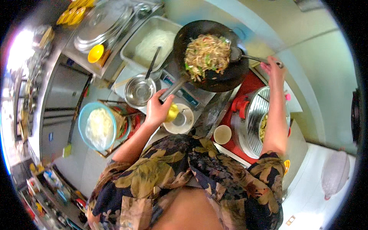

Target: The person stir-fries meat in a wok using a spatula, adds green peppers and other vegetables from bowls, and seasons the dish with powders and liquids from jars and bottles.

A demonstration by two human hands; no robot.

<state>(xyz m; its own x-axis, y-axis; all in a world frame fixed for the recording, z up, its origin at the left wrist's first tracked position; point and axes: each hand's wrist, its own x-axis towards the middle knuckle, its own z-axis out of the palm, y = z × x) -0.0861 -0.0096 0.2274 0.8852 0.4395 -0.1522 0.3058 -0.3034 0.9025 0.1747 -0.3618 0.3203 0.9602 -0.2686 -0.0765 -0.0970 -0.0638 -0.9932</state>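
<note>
A black wok (214, 83) stands ahead of me, tipped a little. Stir-fried noodles (207, 55) with green and orange bits fill its middle. My left hand (158, 109) is closed round the wok's grey handle (174, 89); something yellow (172, 113) shows beside its fingers, and I cannot tell whether it is gripped too. On the far right my right hand (274, 69) is closed on the end of a long wok spatula (251, 58), whose blade rests against the noodles' right side.
Left of the wok stand a metal bowl (140, 92) with a ladle (154, 61) and a plastic tub (128, 51) of white food. A white bowl (188, 124) sits nearer me. A ribbed metal pot (251, 126) and a paper cup (222, 134) lie right. A blue basin (83, 126) stands lower left.
</note>
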